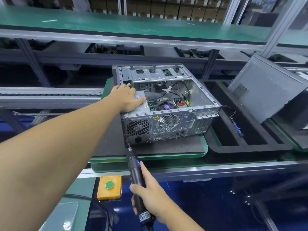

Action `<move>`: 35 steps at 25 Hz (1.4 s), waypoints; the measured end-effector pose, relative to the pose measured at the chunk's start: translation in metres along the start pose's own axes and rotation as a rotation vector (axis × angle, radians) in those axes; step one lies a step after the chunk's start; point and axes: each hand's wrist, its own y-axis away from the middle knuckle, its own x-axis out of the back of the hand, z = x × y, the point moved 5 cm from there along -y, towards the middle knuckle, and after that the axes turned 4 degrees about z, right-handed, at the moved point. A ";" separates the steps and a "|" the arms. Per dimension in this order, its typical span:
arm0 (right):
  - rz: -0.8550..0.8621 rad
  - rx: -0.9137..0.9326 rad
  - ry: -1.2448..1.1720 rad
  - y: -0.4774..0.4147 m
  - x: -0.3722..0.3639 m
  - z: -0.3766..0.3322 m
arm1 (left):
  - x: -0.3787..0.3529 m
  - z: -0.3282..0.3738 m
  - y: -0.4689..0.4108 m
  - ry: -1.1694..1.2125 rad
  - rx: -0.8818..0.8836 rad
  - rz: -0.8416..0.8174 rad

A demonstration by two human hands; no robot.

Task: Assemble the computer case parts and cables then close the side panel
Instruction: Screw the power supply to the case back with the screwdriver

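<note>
An open computer case (pixel 173 125) lies on its side on a black mat, rear panel toward me, motherboard and cables (pixel 175 99) exposed inside. My left hand (pixel 126 99) presses flat on the grey power supply (pixel 141 110) in the case's near left corner. My right hand (pixel 148 195) grips a black electric screwdriver (pixel 135 170). Its bit tip touches the lower left corner of the rear panel, beside the power supply's vent. A grey side panel (pixel 263 87) leans upright to the right of the case.
The case's mat sits on a green pallet (pixel 205 147) on the conveyor line. A black foam tray (pixel 233 130) with a blue-tipped cable lies to the right. A yellow box with a green button (pixel 109 186) is mounted below the conveyor's front rail. Shelving runs behind.
</note>
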 end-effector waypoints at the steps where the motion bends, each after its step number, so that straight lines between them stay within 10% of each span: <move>1: 0.004 0.000 -0.001 0.000 0.000 0.000 | 0.000 0.000 0.000 0.001 -0.001 0.003; 14: 0.001 0.056 0.141 0.000 0.008 0.001 | -0.002 0.000 0.007 0.041 0.013 -0.003; 22: 0.013 0.093 0.139 0.035 0.057 -0.010 | 0.023 0.018 0.053 0.154 -0.068 0.278; 35: 0.326 0.334 0.082 0.082 0.209 -0.082 | 0.100 0.186 0.055 0.355 -0.361 0.305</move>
